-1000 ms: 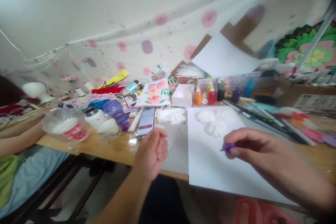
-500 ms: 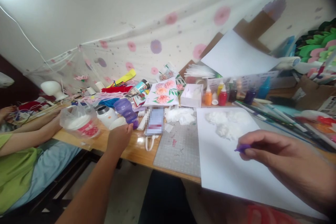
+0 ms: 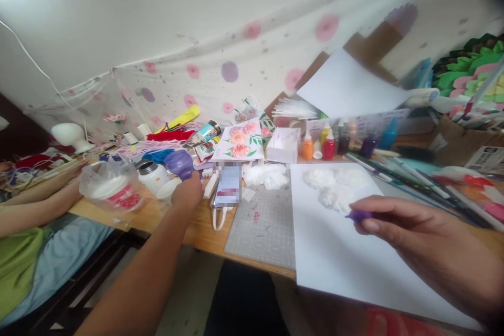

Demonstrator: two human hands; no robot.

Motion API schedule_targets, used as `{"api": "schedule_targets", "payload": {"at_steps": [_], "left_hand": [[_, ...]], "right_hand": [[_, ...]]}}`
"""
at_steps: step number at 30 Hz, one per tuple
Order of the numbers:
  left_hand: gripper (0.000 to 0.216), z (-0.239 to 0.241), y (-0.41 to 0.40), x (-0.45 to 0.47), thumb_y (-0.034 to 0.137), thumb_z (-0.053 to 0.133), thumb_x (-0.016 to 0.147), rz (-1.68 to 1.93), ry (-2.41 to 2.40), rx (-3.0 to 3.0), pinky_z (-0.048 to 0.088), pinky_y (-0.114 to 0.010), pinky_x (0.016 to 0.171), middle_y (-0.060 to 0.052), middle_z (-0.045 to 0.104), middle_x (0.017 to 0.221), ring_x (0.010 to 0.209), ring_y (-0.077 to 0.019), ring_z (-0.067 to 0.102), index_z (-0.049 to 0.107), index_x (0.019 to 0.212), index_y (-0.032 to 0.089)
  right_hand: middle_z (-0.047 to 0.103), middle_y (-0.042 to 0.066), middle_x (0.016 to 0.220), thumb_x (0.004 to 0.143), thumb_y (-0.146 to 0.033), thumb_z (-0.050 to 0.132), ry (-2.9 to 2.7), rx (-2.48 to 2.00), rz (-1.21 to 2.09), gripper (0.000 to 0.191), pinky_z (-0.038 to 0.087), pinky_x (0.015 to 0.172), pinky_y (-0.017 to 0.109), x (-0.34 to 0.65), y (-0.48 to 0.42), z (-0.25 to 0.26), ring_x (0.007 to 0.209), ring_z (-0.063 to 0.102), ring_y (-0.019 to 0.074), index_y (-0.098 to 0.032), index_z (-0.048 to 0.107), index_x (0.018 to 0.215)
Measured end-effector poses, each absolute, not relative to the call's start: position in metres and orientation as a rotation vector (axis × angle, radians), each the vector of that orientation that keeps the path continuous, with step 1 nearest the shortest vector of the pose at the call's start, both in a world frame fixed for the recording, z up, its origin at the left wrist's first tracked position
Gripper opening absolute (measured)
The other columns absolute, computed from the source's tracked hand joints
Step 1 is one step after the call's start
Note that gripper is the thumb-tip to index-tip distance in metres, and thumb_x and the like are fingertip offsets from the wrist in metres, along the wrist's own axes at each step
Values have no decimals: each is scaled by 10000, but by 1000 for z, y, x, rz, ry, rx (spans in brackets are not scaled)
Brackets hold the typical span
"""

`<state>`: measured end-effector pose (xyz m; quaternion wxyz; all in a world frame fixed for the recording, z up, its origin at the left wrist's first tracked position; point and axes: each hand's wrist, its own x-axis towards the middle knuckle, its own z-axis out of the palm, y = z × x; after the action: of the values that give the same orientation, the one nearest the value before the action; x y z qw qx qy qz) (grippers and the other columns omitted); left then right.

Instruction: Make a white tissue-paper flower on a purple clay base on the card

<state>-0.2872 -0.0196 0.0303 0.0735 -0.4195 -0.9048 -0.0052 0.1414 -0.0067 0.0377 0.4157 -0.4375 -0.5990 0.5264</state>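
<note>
My left hand (image 3: 189, 189) is reached out over the table, its fingers closed at the near end of a translucent purple bottle (image 3: 178, 164). The fingers hide the bottle's end. Just left of this hand are a white paper cup (image 3: 168, 189) and a white jar with a dark neck (image 3: 153, 176). My right hand (image 3: 409, 233) pinches a small purple piece with a thin pointed tip (image 3: 359, 216) between thumb and fingers. It hovers over a white sheet (image 3: 331, 252), near fluffy white clumps (image 3: 328, 195) lying on it.
A grey cutting mat (image 3: 258, 236), a phone (image 3: 229, 185) and white tissue (image 3: 271, 174) lie between my hands. Paint bottles (image 3: 329, 145) stand behind the sheet, beside a white box (image 3: 282, 146). Brushes (image 3: 429, 189) lie at right. Another person's arm (image 3: 43, 199) rests by a bagged tub (image 3: 118, 191).
The purple bottle has tipped away in my left hand and looks shorter. My right hand still holds the purple piece. The whole view has shifted slightly.
</note>
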Motion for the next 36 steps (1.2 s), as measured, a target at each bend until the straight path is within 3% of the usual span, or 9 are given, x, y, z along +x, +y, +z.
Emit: {"api": "schedule_targets", "payload": {"at_steps": [4, 6, 8, 12, 16, 20, 26, 31, 36], "left_hand": [[415, 50, -36, -271, 391, 531, 787, -191, -2638, -1209, 483, -404, 731, -160, 671, 971, 873, -324, 643, 491, 1123, 151], [512, 61, -50, -253, 409, 524, 800, -340, -2544, -1199, 479, -346, 791, -107, 619, 1137, 914, -244, 627, 406, 1245, 187], [592, 66, -62, -226, 429, 591, 761, -688, -2416, -1271, 491, -288, 730, -47, 613, 1131, 740, -160, 613, 405, 1285, 229], [461, 56, -76, -161, 346, 701, 683, -1187, -2178, -1795, 486, -264, 687, -18, 622, 996, 653, -113, 554, 593, 1114, 222], [403, 38, -78, -110, 256, 699, 699, -1501, -2129, -2088, 454, -219, 557, -38, 579, 1154, 608, -80, 541, 576, 1082, 236], [418, 31, -75, -78, 220, 724, 682, -1415, -2133, -2275, 431, -214, 528, 16, 627, 802, 554, -94, 506, 566, 1069, 238], [429, 27, -72, -50, 112, 710, 682, -1322, -1824, -2364, 457, -233, 599, -9, 591, 1054, 615, -89, 502, 549, 1050, 264], [388, 26, -70, -41, 134, 703, 712, -1215, -1679, -2411, 442, -215, 543, -18, 586, 1022, 566, -78, 456, 558, 1052, 254], [404, 26, -69, -40, 168, 731, 691, -1217, -1803, -2410, 452, -228, 568, -6, 620, 938, 604, -99, 504, 573, 1056, 239]], "right_hand": [[706, 33, 836, 642, -408, 768, -1636, -974, 1204, 165, 559, 631, 234, 148, -7, 39, 757, 661, 197, -266, 737, 720], [695, 49, 915, 672, -388, 762, -1676, -877, 1175, 134, 552, 736, 240, 151, -8, 41, 949, 634, 227, -260, 732, 702], [680, 57, 1030, 691, -358, 763, -1651, -816, 1241, 115, 532, 817, 243, 153, -10, 43, 1100, 575, 242, -251, 723, 697], [705, 67, 955, 747, -300, 736, -1533, -734, 1558, 111, 555, 621, 207, 149, -16, 49, 791, 687, 172, -210, 671, 757], [688, 20, 716, 771, -240, 710, -1623, -629, 1498, 67, 514, 594, 199, 146, -22, 54, 644, 639, 116, -200, 667, 805], [641, 14, 788, 812, -215, 642, -1875, -683, 1227, 107, 456, 622, 203, 148, -25, 59, 698, 569, 105, -204, 688, 908], [517, -18, 655, 854, -323, 544, -1868, -935, 1438, 191, 403, 549, 226, 145, -26, 59, 588, 482, 103, -154, 631, 863], [468, -50, 563, 766, -214, 609, -1875, -1058, 1305, 114, 339, 490, 191, 140, -28, 53, 526, 401, 75, -155, 590, 672], [575, -25, 644, 780, -179, 611, -1942, -838, 1271, 66, 399, 564, 193, 145, -29, 54, 593, 491, 88, -154, 635, 724]]}}
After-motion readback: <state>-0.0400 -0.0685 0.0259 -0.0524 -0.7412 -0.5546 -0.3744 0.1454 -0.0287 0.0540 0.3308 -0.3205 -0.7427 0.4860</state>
